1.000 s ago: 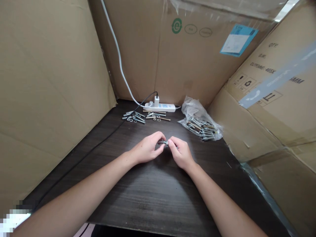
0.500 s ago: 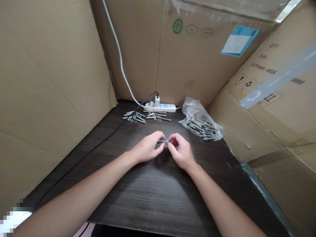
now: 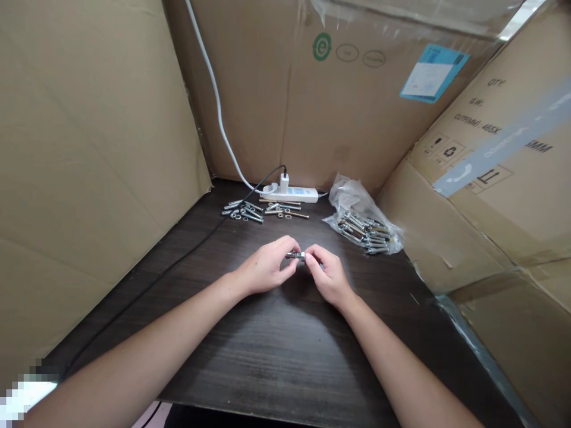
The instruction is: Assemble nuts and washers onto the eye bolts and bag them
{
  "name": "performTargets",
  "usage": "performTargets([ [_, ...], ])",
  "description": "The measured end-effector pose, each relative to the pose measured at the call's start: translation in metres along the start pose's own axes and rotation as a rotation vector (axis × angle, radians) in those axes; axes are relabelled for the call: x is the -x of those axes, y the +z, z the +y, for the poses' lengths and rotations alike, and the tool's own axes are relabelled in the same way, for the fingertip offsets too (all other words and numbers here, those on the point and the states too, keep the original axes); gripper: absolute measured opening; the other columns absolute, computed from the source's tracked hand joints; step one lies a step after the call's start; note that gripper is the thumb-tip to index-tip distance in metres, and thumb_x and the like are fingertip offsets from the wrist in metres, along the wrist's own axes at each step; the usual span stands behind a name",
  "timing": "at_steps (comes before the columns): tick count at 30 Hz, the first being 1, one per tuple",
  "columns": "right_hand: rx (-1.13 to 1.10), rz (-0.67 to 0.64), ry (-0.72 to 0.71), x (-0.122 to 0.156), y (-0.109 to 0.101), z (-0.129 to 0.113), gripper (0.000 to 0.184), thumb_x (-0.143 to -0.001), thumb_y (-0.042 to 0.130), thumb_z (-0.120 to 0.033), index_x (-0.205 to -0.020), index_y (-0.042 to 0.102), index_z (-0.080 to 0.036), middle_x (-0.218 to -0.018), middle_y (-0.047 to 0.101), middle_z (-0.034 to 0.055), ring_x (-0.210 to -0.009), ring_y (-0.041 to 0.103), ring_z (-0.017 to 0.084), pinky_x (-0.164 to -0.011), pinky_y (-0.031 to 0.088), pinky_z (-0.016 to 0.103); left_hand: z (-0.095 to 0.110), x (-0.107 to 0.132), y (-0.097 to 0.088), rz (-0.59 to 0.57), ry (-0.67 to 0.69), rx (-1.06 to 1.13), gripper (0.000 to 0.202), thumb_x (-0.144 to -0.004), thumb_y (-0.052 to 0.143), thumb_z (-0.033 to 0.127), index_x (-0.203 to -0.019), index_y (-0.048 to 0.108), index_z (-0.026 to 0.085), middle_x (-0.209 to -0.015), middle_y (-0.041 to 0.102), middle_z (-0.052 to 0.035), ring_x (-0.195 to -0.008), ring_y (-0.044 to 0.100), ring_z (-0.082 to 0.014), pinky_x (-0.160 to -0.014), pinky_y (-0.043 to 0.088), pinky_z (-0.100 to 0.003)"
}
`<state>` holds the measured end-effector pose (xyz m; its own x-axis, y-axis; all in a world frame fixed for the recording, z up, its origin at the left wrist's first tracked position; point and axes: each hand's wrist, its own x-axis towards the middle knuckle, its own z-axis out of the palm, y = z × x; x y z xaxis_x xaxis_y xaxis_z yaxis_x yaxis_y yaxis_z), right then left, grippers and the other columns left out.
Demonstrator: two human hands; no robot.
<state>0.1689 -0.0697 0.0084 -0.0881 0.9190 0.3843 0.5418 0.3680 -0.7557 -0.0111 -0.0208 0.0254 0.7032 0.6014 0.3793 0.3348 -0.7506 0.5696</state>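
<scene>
Head cam: bolt (image 3: 297, 255) btwn both hands (image 3: 269, 266)

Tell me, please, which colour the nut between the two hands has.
The nut is silver-grey, as the head view, the only one, shows.

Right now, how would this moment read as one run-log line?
left hand: holds bolt | right hand: fingers at nut | bag: right rear, bolts inside | loose bolts: by power strip
</scene>
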Motion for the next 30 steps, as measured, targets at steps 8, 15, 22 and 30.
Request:
performTargets([
  [8, -0.001, 0.065, 0.020, 0.0005, 0.0021, 0.0028, 0.014, -0.090, 0.045, -0.029, -0.086, 0.055, -0.019, -0.075, 0.055, 0.0006, -0.064, 0.050, 0.013, -0.061, 0.040, 0.025, 0.0023, -0.0008, -0.0012, -0.001, -0.003, -0.029, 0.013, -0.087, 0.045, 0.022, -0.098, 0.052, 0.019, -0.091, 0.057, -0.0032, -0.081, 0.055, -0.0150, -0.074, 0.045, -0.028],
  [15, -0.016, 0.123, -0.041, 0.0019, 0.0019, -0.0017, 0.012, -0.086, 0.050, -0.026, -0.094, 0.056, -0.020, -0.079, 0.054, 0.0017, -0.065, 0.051, 0.014, -0.060, 0.044, 0.026, 0.0004, -0.0010, -0.0013, 0.010, -0.005, -0.038, 0.013, -0.087, 0.045, 0.022, -0.097, 0.052, 0.019, -0.092, 0.058, -0.0035, -0.081, 0.055, -0.0153, -0.073, 0.046, -0.028],
  [22, 0.016, 0.119, -0.112, 0.0025, 0.0015, -0.0043, 0.019, -0.080, 0.055, -0.020, -0.099, 0.059, -0.020, -0.086, 0.055, 0.0026, -0.061, 0.050, 0.012, -0.056, 0.044, 0.025, -0.0013, -0.0009, -0.0004, 0.031, -0.010, -0.047, 0.012, -0.087, 0.046, 0.022, -0.098, 0.052, 0.019, -0.093, 0.057, -0.0030, -0.081, 0.056, -0.0147, -0.073, 0.045, -0.027],
  [30, 0.036, 0.089, -0.040, 0.0019, 0.0029, -0.0043, 0.011, -0.086, 0.052, -0.028, -0.084, 0.056, -0.019, -0.073, 0.055, 0.0010, -0.060, 0.050, 0.012, -0.057, 0.042, 0.025, 0.0003, -0.0008, -0.0012, 0.031, 0.028, -0.046, 0.012, -0.088, 0.045, 0.022, -0.097, 0.052, 0.018, -0.091, 0.057, -0.0031, -0.081, 0.055, -0.0147, -0.072, 0.045, -0.026],
])
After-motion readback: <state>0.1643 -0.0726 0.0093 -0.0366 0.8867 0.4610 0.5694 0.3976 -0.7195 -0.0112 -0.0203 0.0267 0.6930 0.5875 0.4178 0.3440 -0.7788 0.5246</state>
